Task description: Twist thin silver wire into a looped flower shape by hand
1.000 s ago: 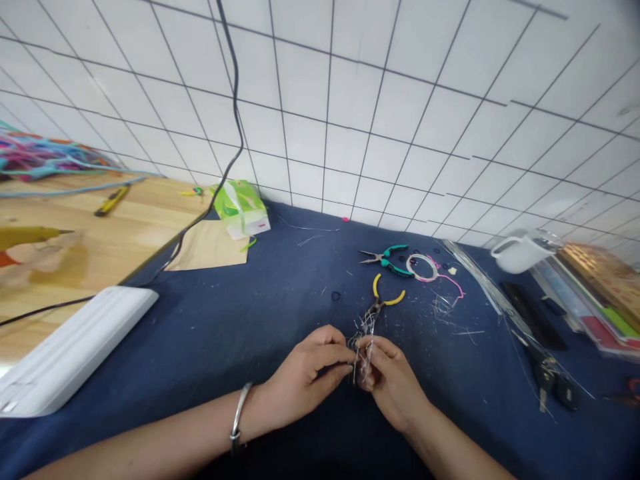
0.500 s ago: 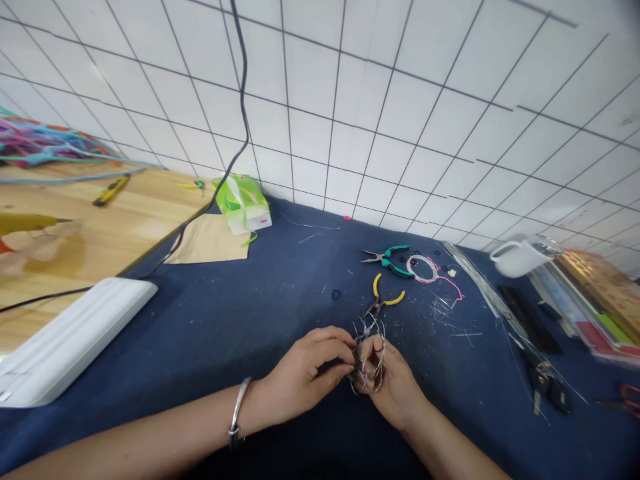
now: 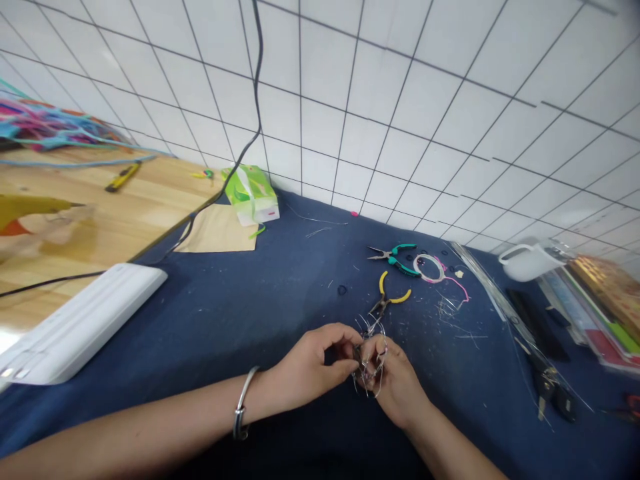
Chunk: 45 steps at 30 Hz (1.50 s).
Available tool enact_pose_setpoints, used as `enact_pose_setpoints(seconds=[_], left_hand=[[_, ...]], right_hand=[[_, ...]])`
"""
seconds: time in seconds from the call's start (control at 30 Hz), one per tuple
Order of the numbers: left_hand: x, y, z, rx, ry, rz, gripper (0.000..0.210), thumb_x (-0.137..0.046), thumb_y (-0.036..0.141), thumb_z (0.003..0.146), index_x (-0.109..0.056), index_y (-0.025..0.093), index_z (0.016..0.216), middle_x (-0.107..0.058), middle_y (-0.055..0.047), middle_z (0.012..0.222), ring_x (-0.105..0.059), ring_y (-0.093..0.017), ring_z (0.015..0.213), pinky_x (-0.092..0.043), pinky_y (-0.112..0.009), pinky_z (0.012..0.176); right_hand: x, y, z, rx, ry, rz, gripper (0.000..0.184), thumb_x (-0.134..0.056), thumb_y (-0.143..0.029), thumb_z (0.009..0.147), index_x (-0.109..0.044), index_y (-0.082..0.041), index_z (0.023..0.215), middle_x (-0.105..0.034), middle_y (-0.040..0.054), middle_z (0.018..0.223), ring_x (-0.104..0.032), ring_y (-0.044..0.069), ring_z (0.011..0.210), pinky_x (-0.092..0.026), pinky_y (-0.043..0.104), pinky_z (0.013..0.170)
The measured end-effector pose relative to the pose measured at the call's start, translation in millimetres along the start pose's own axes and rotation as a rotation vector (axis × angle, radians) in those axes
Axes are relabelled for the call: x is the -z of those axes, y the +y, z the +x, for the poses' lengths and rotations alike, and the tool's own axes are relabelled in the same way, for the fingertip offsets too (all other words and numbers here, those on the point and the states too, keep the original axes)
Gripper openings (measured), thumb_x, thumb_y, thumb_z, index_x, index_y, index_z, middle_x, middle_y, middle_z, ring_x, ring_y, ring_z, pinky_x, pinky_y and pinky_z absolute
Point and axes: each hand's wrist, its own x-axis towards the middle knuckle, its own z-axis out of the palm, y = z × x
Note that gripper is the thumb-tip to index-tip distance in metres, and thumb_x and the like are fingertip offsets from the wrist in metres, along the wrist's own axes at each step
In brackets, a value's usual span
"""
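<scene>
A tangle of thin silvery wire (image 3: 381, 363), bent into loops with loose ends sticking up, sits between my two hands. My right hand (image 3: 397, 380) is closed around its right side. From the left, my left hand (image 3: 313, 367) pinches at the wire with thumb and fingers; the exact spot under the fingertips is hidden. Just beyond the wire lie yellow-handled pliers (image 3: 384, 301), their handles spread. Farther back rest teal-handled long-nose pliers (image 3: 395, 256), beside a pale ring-shaped spool (image 3: 429, 257) with pink cord.
On the dark blue cloth (image 3: 280, 300) lie wire scraps (image 3: 450, 308) and a bundle of straight wires (image 3: 477, 277). To the right are a white mug (image 3: 530, 261), keys (image 3: 544, 393) and books (image 3: 595, 300). Leftward are a tissue pack (image 3: 251, 193) and a white power strip (image 3: 90, 320).
The view has shifted slightly, so the tabletop things appear a little to the right. My left fingers have curled in closer around the wire; my right hand keeps its hold.
</scene>
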Motion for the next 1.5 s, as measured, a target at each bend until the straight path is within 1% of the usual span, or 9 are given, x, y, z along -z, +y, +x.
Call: enact_pose_setpoints(seconds=[0.33, 0.7, 0.8, 0.9, 1.1, 1.23, 1.3, 1.4, 1.5], left_hand=[[-2.9, -10.3, -2.6, -0.233, 0.093, 0.139, 0.027, -0.050, 0.002, 0.072, -0.060, 0.017, 0.092, -0.059, -0.004, 0.090, -0.054, -0.014, 0.083, -0.045, -0.029, 0.075], [-1.0, 4.3, 1.2, -0.117, -0.160, -0.152, 0.028, -0.048, 0.009, 0.075, -0.053, 0.017, 0.101, -0.054, -0.007, 0.104, -0.051, -0.017, 0.095, -0.042, -0.033, 0.085], [-7.7, -1.4, 1.9, -0.081, -0.090, -0.087, 0.020, -0.059, 0.015, 0.073, -0.054, 0.017, 0.092, -0.051, -0.005, 0.099, -0.049, -0.016, 0.089, -0.042, -0.030, 0.081], [-11.8, -7.7, 3.0, 0.003, -0.027, -0.074, 0.006, -0.056, 0.022, 0.079, -0.053, 0.016, 0.080, -0.051, -0.003, 0.088, -0.048, -0.013, 0.080, -0.040, -0.027, 0.075], [-4.6, -9.6, 7.6, 0.181, 0.059, -0.221, 0.020, -0.051, 0.034, 0.083, -0.050, 0.015, 0.077, -0.044, 0.002, 0.068, -0.040, -0.010, 0.064, -0.035, -0.022, 0.061], [1.0, -6.9, 9.0, 0.186, 0.098, -0.226, 0.022, -0.050, 0.036, 0.084, -0.051, 0.015, 0.077, -0.044, 0.003, 0.067, -0.038, -0.009, 0.062, -0.034, -0.022, 0.060], [1.9, -6.6, 9.0, 0.184, 0.101, -0.215, 0.022, -0.049, 0.036, 0.084, -0.051, 0.015, 0.077, -0.045, 0.002, 0.068, -0.039, -0.010, 0.063, -0.034, -0.023, 0.060], [1.6, -7.7, 8.7, 0.182, 0.077, -0.203, 0.023, -0.048, 0.036, 0.085, -0.051, 0.015, 0.077, -0.046, 0.002, 0.068, -0.040, -0.010, 0.063, -0.034, -0.023, 0.060], [1.3, -9.7, 9.0, 0.172, 0.060, -0.151, 0.022, -0.048, 0.036, 0.085, -0.051, 0.015, 0.076, -0.045, 0.002, 0.067, -0.040, -0.010, 0.062, -0.034, -0.022, 0.059]], right_hand=[[-0.3, 1.9, -2.8, 0.142, 0.051, -0.334, 0.021, -0.063, -0.035, 0.076, -0.058, -0.017, 0.066, -0.044, -0.0030, 0.058, -0.036, 0.008, 0.050, -0.029, 0.021, 0.047], [-4.4, -10.9, -13.4, 0.551, 0.133, -1.124, 0.017, -0.052, -0.006, 0.072, -0.062, -0.021, 0.072, -0.060, 0.0006, 0.070, -0.054, 0.015, 0.066, -0.040, 0.026, 0.063], [-0.6, -7.3, -13.4, 0.569, 0.154, -1.227, 0.018, -0.051, -0.006, 0.071, -0.061, -0.021, 0.071, -0.060, 0.0013, 0.069, -0.054, 0.016, 0.068, -0.040, 0.028, 0.065], [-1.3, -6.5, -14.0, 0.541, 0.151, -1.233, 0.016, -0.052, -0.008, 0.072, -0.061, -0.021, 0.071, -0.059, 0.0011, 0.069, -0.053, 0.016, 0.067, -0.040, 0.027, 0.064], [-2.8, -17.3, -20.5, 0.570, 0.120, -1.133, 0.014, -0.056, -0.014, 0.075, -0.060, -0.023, 0.085, -0.055, 0.0002, 0.069, -0.049, 0.013, 0.059, -0.040, 0.026, 0.056], [3.5, -33.6, -19.9, 0.716, 0.430, -1.113, 0.009, -0.060, -0.016, 0.073, -0.053, -0.021, 0.072, -0.051, 0.0015, 0.075, -0.049, 0.016, 0.070, -0.040, 0.029, 0.066], [6.5, -39.3, -17.2, 0.697, 0.511, -1.127, 0.018, -0.065, -0.020, 0.069, -0.053, -0.021, 0.081, -0.053, 0.0028, 0.085, -0.049, 0.017, 0.077, -0.040, 0.030, 0.070], [9.3, -38.7, -13.6, 0.512, 0.351, -1.099, 0.026, -0.068, -0.023, 0.067, -0.056, -0.022, 0.091, -0.057, 0.0014, 0.083, -0.052, 0.017, 0.075, -0.041, 0.029, 0.070], [10.9, -31.0, -12.5, 0.398, 0.177, -1.024, 0.011, -0.061, -0.027, 0.076, -0.061, -0.021, 0.085, -0.059, 0.0000, 0.074, -0.054, 0.015, 0.069, -0.042, 0.027, 0.066]])
